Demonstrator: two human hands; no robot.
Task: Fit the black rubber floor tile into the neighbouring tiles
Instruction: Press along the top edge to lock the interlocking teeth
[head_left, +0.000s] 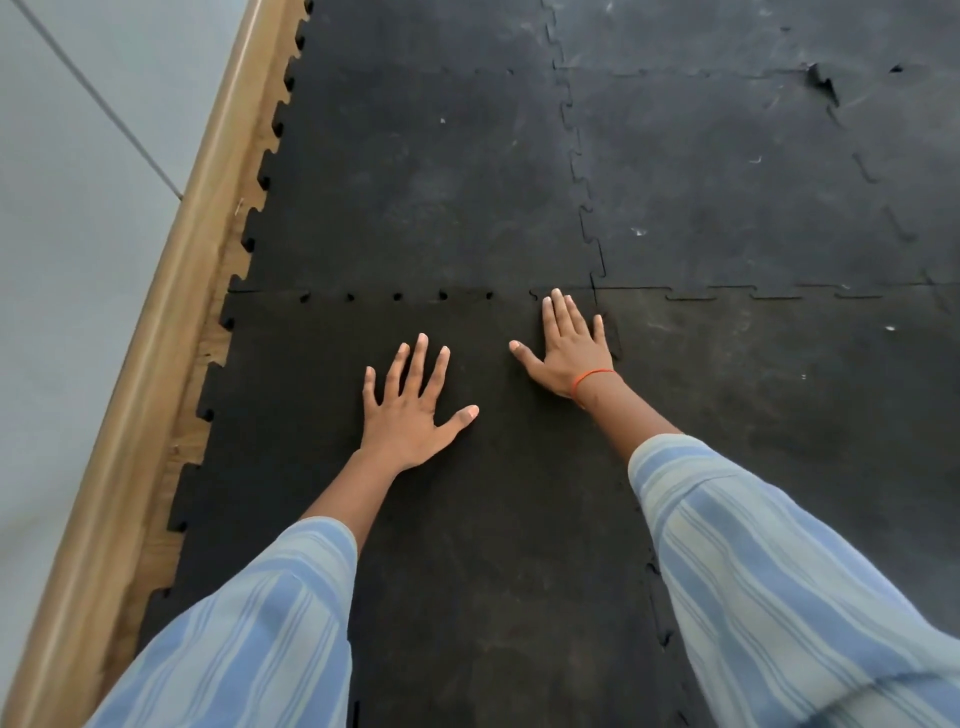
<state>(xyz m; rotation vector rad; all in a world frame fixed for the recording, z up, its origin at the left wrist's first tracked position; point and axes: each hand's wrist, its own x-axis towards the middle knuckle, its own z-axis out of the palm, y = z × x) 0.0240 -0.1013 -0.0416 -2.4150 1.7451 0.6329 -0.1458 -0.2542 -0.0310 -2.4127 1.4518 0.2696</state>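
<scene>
The black rubber floor tile (478, 519) lies flat in front of me, with jigsaw teeth along its edges. My left hand (410, 410) rests palm down on its middle, fingers spread. My right hand (569, 345), with an orange thread at the wrist, presses flat near the tile's far right corner. Small dark gaps (397, 296) show along the far seam where the teeth meet the tile beyond (426, 182). To the right lies another neighbouring tile (779, 395).
A wooden skirting board (171, 312) runs diagonally along the left, with a pale wall (67, 208) behind it. The tiles' toothed left edge sits against bare wooden floor (208, 353). More black tiles cover the far right; one seam there (823, 83) is lifted and torn.
</scene>
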